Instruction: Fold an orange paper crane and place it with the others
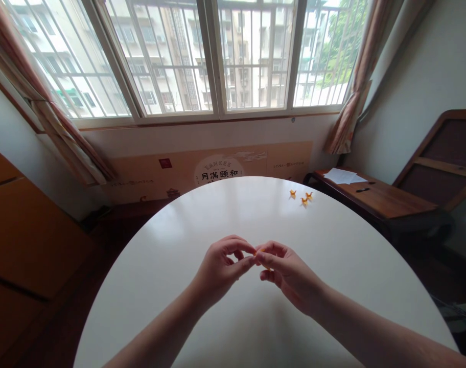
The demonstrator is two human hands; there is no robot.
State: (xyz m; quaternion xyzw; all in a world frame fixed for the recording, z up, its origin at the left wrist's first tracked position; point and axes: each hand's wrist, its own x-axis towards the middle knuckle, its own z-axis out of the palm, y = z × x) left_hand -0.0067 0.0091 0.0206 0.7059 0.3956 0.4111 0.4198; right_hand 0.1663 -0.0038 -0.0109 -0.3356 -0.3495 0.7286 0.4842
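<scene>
My left hand (221, 266) and my right hand (284, 271) meet fingertip to fingertip above the middle of a round white table (179, 245). Both pinch a tiny orange piece of paper (260, 251), of which only a sliver shows between the fingers. Three small folded orange paper figures (302, 197) lie together on the table's far right part, well beyond my hands.
A dark wooden side table (382, 199) with white sheets (342, 175) and a pen (362, 189) stands to the right, next to a wooden chair (443, 158). A barred window (217, 56) with curtains fills the far wall. A printed cardboard panel (217, 171) leans below it.
</scene>
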